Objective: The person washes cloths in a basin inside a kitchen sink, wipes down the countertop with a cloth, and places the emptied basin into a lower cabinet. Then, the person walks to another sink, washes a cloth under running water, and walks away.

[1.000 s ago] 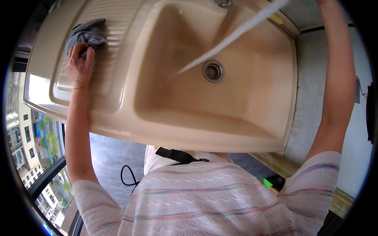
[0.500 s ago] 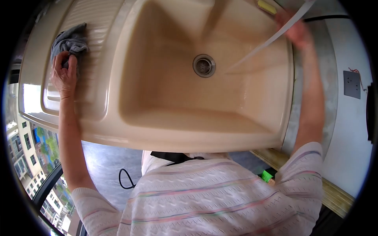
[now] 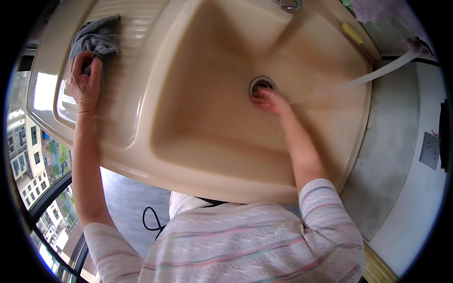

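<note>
My left hand (image 3: 86,82) is closed on the near end of a crumpled grey cloth (image 3: 96,40), which lies on the ribbed drainboard (image 3: 134,42). Inside the beige sink (image 3: 203,113), my right hand (image 3: 269,100) is at the round drain (image 3: 262,81). Its fingers are bent together over the drain's near side and slightly blurred. They cover part of the opening, so whatever they grip there is hidden. A pale hose (image 3: 377,73) slants down into the sink to the right of this hand.
A tap (image 3: 289,4) stands at the sink's far edge. On the far right rim lies a yellow sponge or brush-like block (image 3: 352,33). A purplish plastic bag (image 3: 389,12) is behind it. A wall socket (image 3: 429,150) is at the right, windows (image 3: 45,181) at the left.
My right hand has come from the sink's right rim, near the hose, down to the drain. My left hand still holds the cloth. The view has shifted, bringing the tap into sight.
</note>
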The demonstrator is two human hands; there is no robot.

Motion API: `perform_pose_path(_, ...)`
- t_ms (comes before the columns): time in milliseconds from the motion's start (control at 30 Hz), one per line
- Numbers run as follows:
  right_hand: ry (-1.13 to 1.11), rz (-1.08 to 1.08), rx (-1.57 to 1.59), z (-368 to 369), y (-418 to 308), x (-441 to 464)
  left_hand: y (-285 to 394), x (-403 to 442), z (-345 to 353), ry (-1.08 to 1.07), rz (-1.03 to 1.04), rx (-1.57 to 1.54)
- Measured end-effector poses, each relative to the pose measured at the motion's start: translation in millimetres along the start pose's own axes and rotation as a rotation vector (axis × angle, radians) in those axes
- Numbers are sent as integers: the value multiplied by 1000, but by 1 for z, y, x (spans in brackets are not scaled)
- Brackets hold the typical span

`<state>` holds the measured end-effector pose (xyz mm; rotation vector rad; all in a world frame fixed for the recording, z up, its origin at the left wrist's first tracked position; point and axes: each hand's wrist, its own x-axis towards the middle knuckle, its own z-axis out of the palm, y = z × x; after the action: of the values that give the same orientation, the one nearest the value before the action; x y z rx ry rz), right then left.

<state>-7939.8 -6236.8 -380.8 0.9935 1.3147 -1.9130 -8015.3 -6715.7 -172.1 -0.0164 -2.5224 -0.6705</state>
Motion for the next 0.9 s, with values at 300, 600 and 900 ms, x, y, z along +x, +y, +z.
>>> perform_pose_path(300, 250, -241, -94, 56, 19, -6, -5, 1, 2, 9, 12, 17)
perform_pose_path(600, 470, -876, -199, -85, -183, -233, 1, 2, 0, 1, 5, 46)
perform_pose_path(900, 334, -1383, -993, 28, -335, -365, 0, 1, 0, 26, 36, -2)
